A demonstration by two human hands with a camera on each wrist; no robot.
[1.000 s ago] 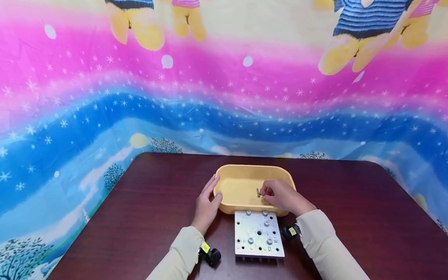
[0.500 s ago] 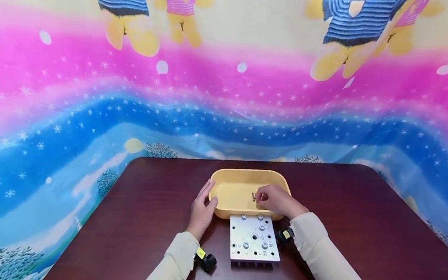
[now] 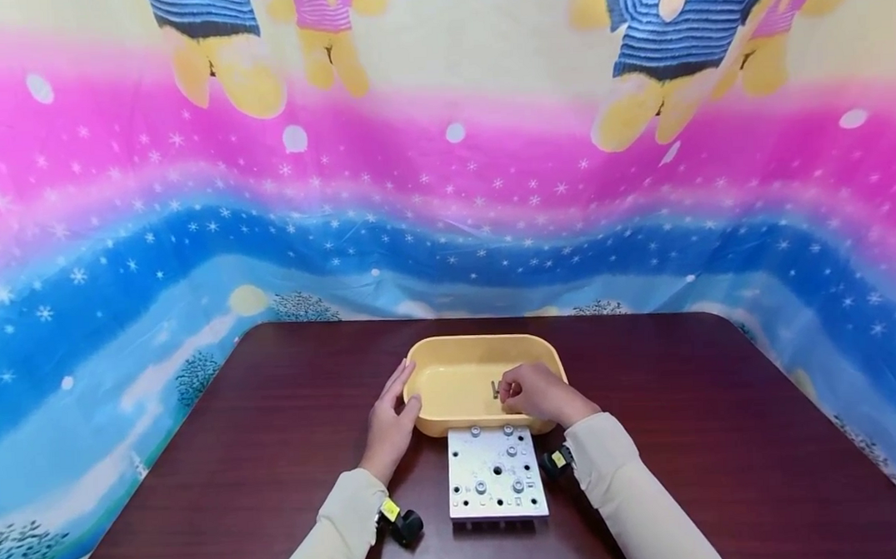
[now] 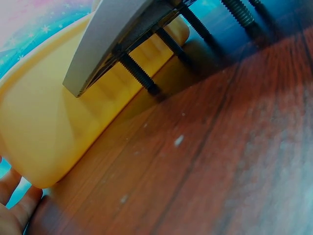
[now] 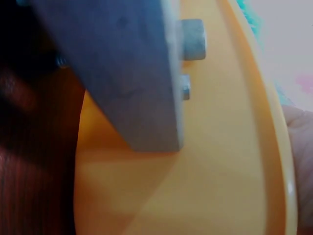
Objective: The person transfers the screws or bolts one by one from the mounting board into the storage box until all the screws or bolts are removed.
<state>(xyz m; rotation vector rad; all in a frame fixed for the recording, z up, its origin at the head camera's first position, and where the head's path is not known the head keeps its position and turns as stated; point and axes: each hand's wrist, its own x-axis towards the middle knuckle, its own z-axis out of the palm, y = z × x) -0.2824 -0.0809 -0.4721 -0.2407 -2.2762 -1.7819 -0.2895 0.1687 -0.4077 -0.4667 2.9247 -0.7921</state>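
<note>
A yellow plastic tray [image 3: 453, 400] sits on the table. My left hand [image 3: 388, 424] rests at its left end, fingers extended along the rim and thumb against the near side. My right hand [image 3: 539, 391] reaches over the tray's right side, fingertips bent down to the tray floor beside small metal screws [image 3: 495, 389]. Whether a screw is between those fingertips is hidden. In front of the tray stands a silver metal plate [image 3: 494, 469] with several socket-head screws in it. Their threaded shanks [image 4: 139, 73] poke out below, as the left wrist view shows.
The dark reddish-brown table [image 3: 287, 386] extends on both sides. A printed curtain [image 3: 414, 189] hangs behind it. Black wrist cameras [image 3: 406, 527] sit low beside the plate. In the plate are several open holes [image 3: 497, 471].
The whole scene has shifted left in the head view as the head turned. Relative to the tray, both hands stay nearly in place, the right fingertips still by the screws.
</note>
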